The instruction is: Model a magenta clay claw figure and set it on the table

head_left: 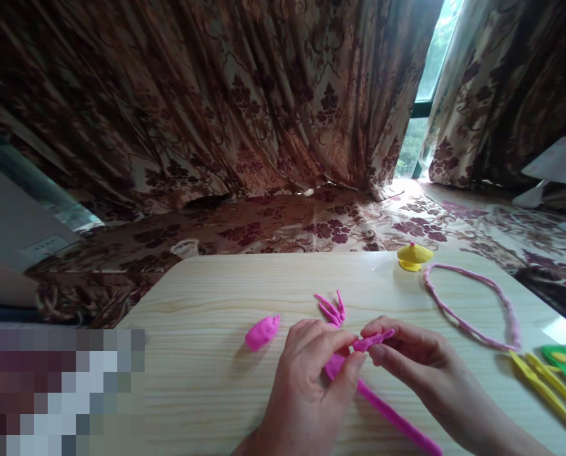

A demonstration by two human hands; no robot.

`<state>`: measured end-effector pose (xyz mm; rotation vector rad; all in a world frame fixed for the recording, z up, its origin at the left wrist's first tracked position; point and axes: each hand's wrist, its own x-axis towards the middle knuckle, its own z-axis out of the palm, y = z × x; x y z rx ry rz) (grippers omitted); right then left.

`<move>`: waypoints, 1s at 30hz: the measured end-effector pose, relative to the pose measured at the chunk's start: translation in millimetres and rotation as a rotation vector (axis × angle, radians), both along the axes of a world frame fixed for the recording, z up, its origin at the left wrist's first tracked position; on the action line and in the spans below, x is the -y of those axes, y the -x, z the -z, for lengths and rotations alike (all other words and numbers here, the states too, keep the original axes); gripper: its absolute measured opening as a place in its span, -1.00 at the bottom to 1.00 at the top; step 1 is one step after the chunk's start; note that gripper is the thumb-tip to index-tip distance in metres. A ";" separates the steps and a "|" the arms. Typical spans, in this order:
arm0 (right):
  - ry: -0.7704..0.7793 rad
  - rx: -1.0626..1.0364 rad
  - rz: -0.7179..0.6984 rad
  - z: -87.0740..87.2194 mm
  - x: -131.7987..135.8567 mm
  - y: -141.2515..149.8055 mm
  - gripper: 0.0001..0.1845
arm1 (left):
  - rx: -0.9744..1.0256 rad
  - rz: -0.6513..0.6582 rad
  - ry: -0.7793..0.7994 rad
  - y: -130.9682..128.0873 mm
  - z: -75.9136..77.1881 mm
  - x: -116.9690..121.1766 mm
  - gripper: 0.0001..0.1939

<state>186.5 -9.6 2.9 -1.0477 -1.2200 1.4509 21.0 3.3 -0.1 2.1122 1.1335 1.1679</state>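
Observation:
Between my two hands is a small flattened piece of pink modelling clay (pixel 374 341). My left hand (pixel 314 373) pinches its left end, and the fingers of my right hand (pixel 413 361) are closed on its right end. Below them on the table runs a long pink clay roll (pixel 399 421), partly hidden by my hands. Just beyond my fingertips lies a pink clay piece with several thin prongs (pixel 333 310); whether it joins the roll is hidden. To the left rests a pointed pink clay lump (pixel 262 332).
The light wooden table (pixel 206 291) carries a yellow mushroom-like clay piece (pixel 413 256) at its far edge. On the right are a pale pink twisted clay loop (pixel 473 327), yellow tools (pixel 549 386) and a green clay piece with yellow spots (pixel 565 364). A white lamp (pixel 561 161) stands behind.

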 end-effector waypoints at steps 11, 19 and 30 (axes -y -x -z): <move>-0.046 0.113 0.022 5.7 -0.2 -2.1 -0.89 | 0.041 -0.005 0.030 0.2 2.1 0.3 -0.90; -0.029 0.065 0.023 5.4 -1.6 -3.1 -0.88 | 0.011 0.005 -0.016 1.3 1.6 -0.7 -0.90; -0.025 0.044 0.016 6.6 -1.4 -4.1 -0.81 | 0.150 0.113 0.339 -1.6 -4.2 -1.9 -0.87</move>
